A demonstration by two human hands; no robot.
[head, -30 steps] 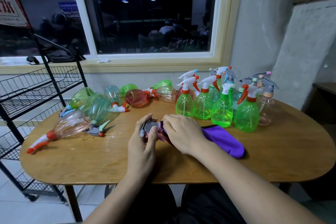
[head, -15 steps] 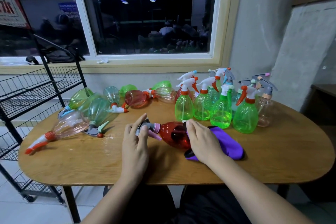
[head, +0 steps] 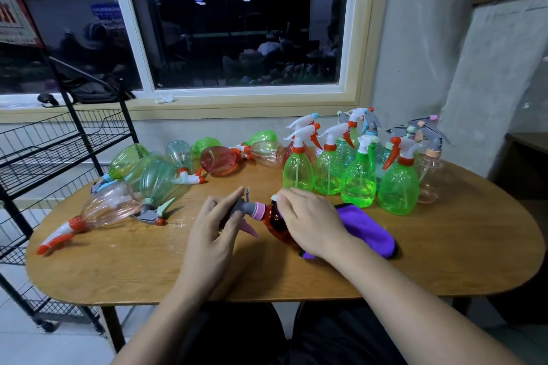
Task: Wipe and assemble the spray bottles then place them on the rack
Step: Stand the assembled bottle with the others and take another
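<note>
Centrally, the red spray bottle is shown lying on its side on the wooden table, near the front edge, with its neck turned toward 9 o'clock and its base toward 3 o'clock. Its grey sprayer head is seated at the neck, joined by a pink collar, and a pink trigger is directed toward 5 o'clock.

The sprayer head is gripped by the left hand, the thumb and fingers being closed round it from the 9 o'clock side. The bottle's body is covered by the right hand, whose fingers are curled over the shoulder of the bottle and hold it. A purple cloth is seen under the right wrist, spread toward 3 o'clock; whether it is also pinched by that hand cannot be told.

At 1 to 2 o'clock of the held bottle, a cluster of upright bottles is stood, mostly green, each fitted with a sprayer. At 9 to 11 o'clock, lying bottles are scattered in green, pale pink and red, several with sprayers attached.

Beyond the table's edge at 9 o'clock, a black wire rack is placed. At 12 o'clock, a dark window is set in the wall.
</note>
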